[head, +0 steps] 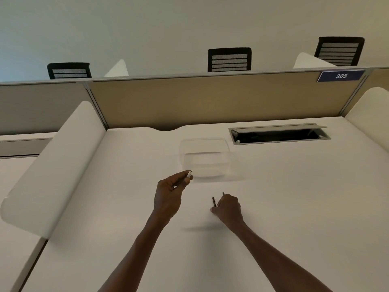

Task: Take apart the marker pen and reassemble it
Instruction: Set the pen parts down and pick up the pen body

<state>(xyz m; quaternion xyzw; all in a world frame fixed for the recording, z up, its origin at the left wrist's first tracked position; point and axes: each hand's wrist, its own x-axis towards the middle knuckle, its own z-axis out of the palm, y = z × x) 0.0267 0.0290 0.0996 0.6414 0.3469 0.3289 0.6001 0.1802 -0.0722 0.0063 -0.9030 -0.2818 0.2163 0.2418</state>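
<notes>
The left hand (168,194) pinches a small white marker piece (189,174) between thumb and fingertips, lifted clear of the desk (294,197), probably to keep it ready for refitting. The right hand (228,207) rests curled on the desk near its middle, gripping two thin dark rods (213,201) that stick up from the fist; they look like the pen's inner parts, so the marker seems to be apart. Just beyond the left hand sits a clear plastic tray (226,144), likely for loose pieces. Toward the far edge lies an open cable slot (280,134).
</notes>
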